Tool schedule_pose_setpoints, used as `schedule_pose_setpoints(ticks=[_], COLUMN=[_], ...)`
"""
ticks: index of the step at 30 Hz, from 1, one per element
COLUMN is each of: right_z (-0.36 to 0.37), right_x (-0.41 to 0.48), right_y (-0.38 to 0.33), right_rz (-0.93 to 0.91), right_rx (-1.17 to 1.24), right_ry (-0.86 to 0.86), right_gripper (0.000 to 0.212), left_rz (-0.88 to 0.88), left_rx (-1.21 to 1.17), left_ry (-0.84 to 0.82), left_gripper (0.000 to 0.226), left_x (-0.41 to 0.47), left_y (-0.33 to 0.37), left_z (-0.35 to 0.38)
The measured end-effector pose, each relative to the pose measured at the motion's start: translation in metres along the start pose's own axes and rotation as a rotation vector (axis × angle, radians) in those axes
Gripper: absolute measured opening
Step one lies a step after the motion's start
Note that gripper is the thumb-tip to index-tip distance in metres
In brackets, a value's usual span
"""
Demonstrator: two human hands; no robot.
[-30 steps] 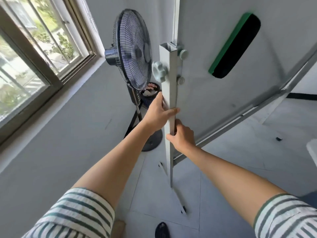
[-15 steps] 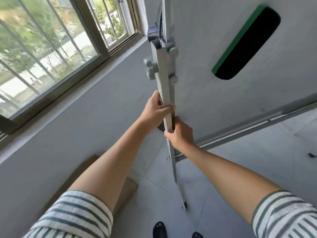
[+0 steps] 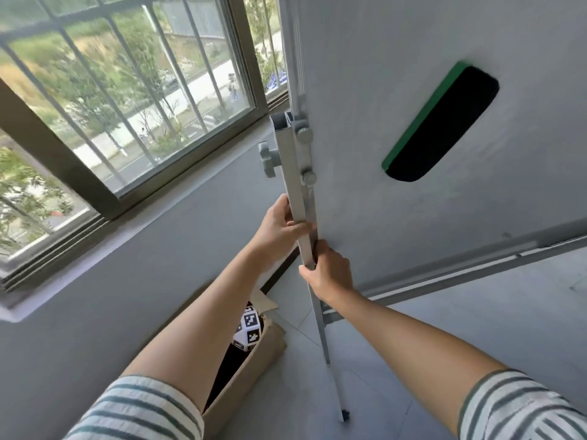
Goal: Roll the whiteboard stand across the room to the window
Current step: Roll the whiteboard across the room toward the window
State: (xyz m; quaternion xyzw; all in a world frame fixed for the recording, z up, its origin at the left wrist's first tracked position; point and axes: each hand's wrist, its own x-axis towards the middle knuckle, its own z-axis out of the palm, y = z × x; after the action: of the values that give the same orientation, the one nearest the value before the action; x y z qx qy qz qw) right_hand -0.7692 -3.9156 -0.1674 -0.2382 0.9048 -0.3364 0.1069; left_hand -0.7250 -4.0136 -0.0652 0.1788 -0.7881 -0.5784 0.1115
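The whiteboard stand's grey upright post [image 3: 293, 173] rises in the middle of the view, with the white board [image 3: 397, 201] to its right. Both hands grip this post. My left hand [image 3: 279, 230] holds it higher up from the left side. Just below, my right hand [image 3: 328, 268] wraps around it. A green-backed black eraser [image 3: 441, 122] sticks to the board. The barred window [image 3: 127, 106] fills the upper left, close to the post. The stand's foot with a dark caster [image 3: 344, 414] rests on the tiled floor.
An open cardboard box [image 3: 251, 373] lies on the floor under my left arm against the grey wall, with a black-and-white patterned ball [image 3: 249, 328] inside. The board's tray rail [image 3: 476, 258] runs off to the right. Grey tiles spread to the right.
The view has swung left toward the window, which now fills more of the frame. The fan has dropped out of sight and the cardboard box has come into view. Both hands keep their grip.
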Motion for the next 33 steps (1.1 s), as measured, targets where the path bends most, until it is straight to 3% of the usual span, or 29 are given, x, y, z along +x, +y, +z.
schedule_pose_setpoints(ticks=[11,21,25,28,33], right_z=[0.089,0.109,0.093,0.068,0.013], right_x=[-0.037,-0.057,-0.071,-0.090,-0.136], right_y=[-0.096,-0.127,-0.093,-0.042,0.065], right_rz=[-0.003,0.012,0.038,0.159,0.395], right_rx=[0.078,0.034,0.081,0.152,0.208], right_ry=[-0.055,-0.084,-0.174,-0.182,-0.124], right_gripper=[0.032,0.035,0.035,0.031,0.017], left_rz=[-0.002,0.028,-0.047,-0.213,-0.434], left_rx=[-0.020,0.047,0.176,0.213,0.171], left_ry=[0.042,0.109,0.232,0.310,0.068], left_gripper=[0.042,0.033,0.037,0.044,0.021], left_x=[-0.052,-0.074,-0.087,-0.110,-0.150], left_y=[-0.046,-0.062,-0.080,-0.103,-0.156], left_z=[-0.122,-0.148,-0.131,-0.108,-0.052])
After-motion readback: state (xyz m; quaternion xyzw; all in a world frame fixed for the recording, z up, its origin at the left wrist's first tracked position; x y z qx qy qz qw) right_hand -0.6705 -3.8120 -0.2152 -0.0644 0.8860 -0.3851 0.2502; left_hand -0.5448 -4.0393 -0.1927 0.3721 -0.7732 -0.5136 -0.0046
